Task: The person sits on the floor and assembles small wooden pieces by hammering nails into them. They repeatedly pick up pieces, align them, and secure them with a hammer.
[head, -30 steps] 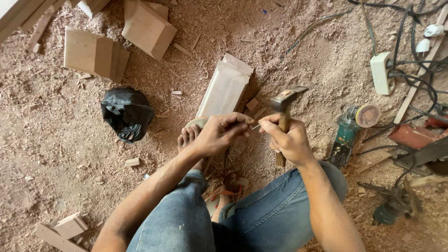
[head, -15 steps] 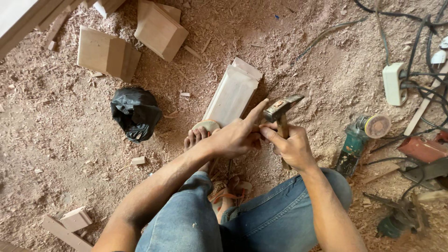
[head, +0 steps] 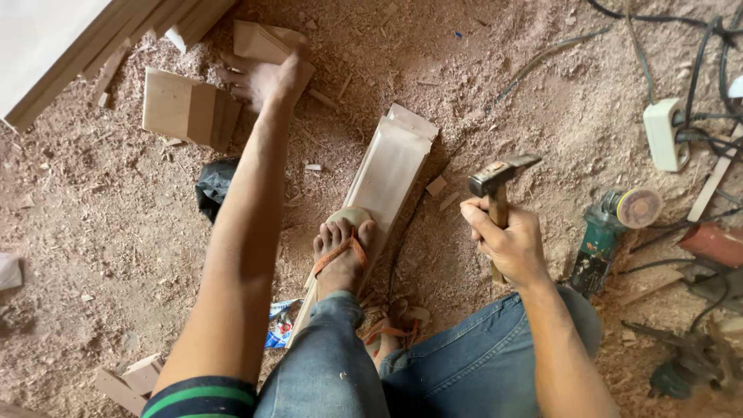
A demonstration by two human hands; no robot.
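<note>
My left hand [head: 263, 77] reaches far forward and lies on a pale wooden block [head: 263, 40] on the sawdust floor, fingers spread over its near side. My right hand [head: 507, 240] grips the wooden handle of a hammer [head: 499, 182], its metal head up and pointing right. A long pale moulded wooden piece [head: 391, 166] lies on the floor between my arms. My sandalled foot [head: 340, 251] rests on its near end.
More cut wooden blocks [head: 190, 112] lie at the left, with planks [head: 93, 54] at the top left. A black bag [head: 213, 186] sits behind my left arm. A green angle grinder [head: 607, 232], a white power strip [head: 665, 133] and tangled cables [head: 696, 70] lie at the right.
My left hand left the spot beside the hammer and stretched forward to the wooden block at the top. The right hand still holds the hammer.
</note>
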